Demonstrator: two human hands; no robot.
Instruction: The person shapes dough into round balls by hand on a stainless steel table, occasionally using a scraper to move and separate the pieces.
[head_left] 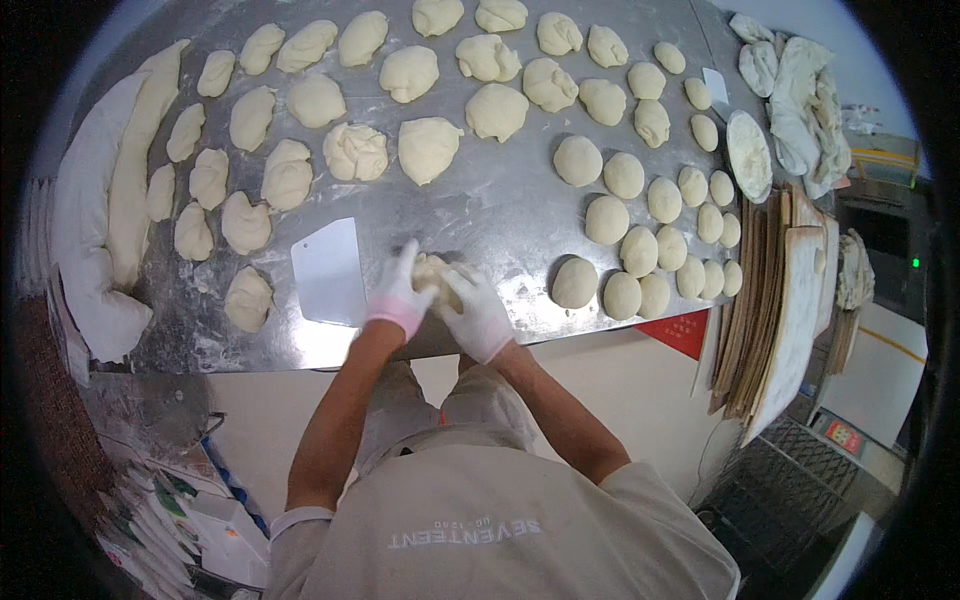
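Note:
Both my hands wear white gloves and meet at the near edge of a metal table [480, 215]. Between them is a piece of dough [432, 270], partly covered by my fingers. My left hand [399, 290] presses on its left side, and my right hand [473, 308] wraps round its right side. A white flat scraper [329, 272] lies on the metal just left of my left hand. To the right, the closest smooth dough ball [574, 283] rests apart from my right hand.
Rough dough pieces [355, 152] spread over the left and far table; rounded balls [640, 251] cluster at the right. A long dough strip [140, 165] lies beside cloth [85, 215] at far left. A flour bowl [748, 157], cloths [797, 110] and upright boards [765, 300] stand right.

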